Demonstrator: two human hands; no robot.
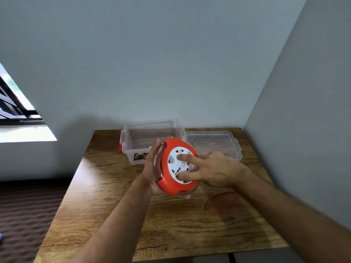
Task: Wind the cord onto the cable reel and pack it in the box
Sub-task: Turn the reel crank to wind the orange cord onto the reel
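Note:
An orange cable reel [171, 185] with a white socket face is held tilted above the wooden table [114, 205]. My left hand [152, 168] cups its back and left rim. My right hand [210, 168] presses two spread fingers onto the white face. A loose orange cord [212, 201] loops, blurred, on the table under my right wrist. Behind the reel stands the clear plastic box [133, 137] with red latches, open on top, with nothing visible inside.
The box's clear lid [231, 143] lies flat at the back right of the table. Grey walls close in behind and on the right. A window [15, 105] is at the left. A dark patterned floor [28, 205] lies beyond the table's left edge.

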